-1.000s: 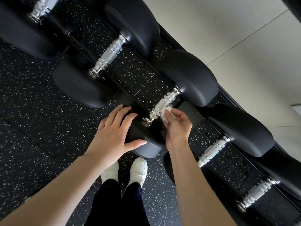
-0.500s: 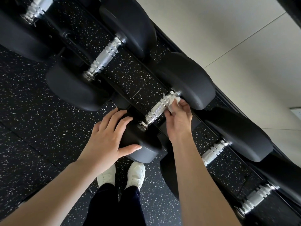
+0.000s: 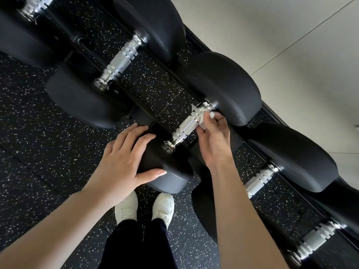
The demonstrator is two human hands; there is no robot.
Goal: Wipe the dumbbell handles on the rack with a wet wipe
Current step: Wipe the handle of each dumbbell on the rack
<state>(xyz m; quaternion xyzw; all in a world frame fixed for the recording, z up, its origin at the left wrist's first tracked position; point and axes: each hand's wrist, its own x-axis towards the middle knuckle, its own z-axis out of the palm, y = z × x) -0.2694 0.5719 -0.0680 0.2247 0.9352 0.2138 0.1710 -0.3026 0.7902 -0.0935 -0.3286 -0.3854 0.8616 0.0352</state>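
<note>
shiny knurled metal handle (image 3: 191, 124), matt black rubbery dumbbell heads (image 3: 231, 88), thin white wipe (image 3: 204, 121), speckled rubber floor (image 3: 29, 123).

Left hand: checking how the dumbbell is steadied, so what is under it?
The left hand rests open on the dumbbell's near black head. The head's surface under the palm is covered.

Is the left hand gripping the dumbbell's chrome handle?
No. The left hand rests flat on the near black head, while the right hand holds the wet wipe against the chrome handle.
</note>
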